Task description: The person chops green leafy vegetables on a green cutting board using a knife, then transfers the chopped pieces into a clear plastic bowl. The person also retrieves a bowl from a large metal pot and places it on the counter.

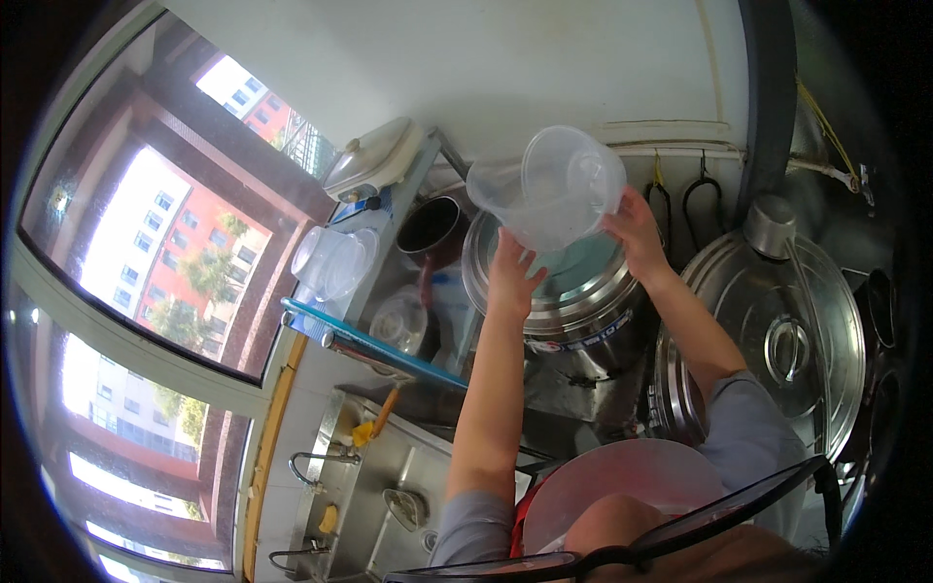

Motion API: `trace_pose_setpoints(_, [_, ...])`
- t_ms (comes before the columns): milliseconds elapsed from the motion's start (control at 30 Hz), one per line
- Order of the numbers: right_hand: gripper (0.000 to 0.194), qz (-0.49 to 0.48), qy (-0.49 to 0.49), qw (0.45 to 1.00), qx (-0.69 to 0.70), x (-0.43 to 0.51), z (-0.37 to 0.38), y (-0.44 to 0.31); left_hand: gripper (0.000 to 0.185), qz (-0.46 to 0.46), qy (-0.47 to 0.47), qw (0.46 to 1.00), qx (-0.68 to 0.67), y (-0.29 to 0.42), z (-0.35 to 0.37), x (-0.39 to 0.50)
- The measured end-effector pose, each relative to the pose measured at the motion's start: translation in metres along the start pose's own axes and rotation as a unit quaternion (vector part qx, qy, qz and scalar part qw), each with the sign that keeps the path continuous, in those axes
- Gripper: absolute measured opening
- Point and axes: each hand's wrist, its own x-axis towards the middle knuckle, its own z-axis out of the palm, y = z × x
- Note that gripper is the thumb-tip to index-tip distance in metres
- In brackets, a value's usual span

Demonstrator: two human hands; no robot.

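Both my arms reach forward over a large steel pot (583,284) with a glass-like lid. My right hand (635,232) grips the rim side of a translucent plastic tub (572,186). Its fingers press on the tub's lower right. My left hand (514,273) is just below the tub's lower left, fingers spread, fingertips at or near the plastic; whether they touch it I cannot tell. Beside the tub, on its left, a second translucent plastic piece (492,186) overlaps it, perhaps another container nested or held with it.
At the right stands a larger lidded steel pot (758,321) with a long-handled ladle (773,226) across it. On the left are a metal shelf (364,280) with plastic containers (332,262), a dark saucepan (431,224) and an electric pan (375,160). A steel sink (397,466) lies lower left.
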Motion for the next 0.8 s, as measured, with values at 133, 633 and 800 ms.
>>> trace_pose_setpoints(133, [0.05,0.12,-0.031,0.991,0.059,-0.026,0.012,-0.012,0.062,0.037,0.082,0.996,-0.012,0.01,-0.006,-0.037])
trace_pose_setpoints(633, [0.044,0.376,-0.302,0.876,-0.026,-0.131,0.093,0.0,0.066,-0.084,0.146,0.985,0.034,0.016,-0.1,-0.214])
trace_pose_setpoints(800, [0.059,-0.058,-0.471,0.819,-0.323,-0.12,0.101,0.03,0.058,-0.007,0.314,0.94,0.131,-0.02,-0.145,-0.266])
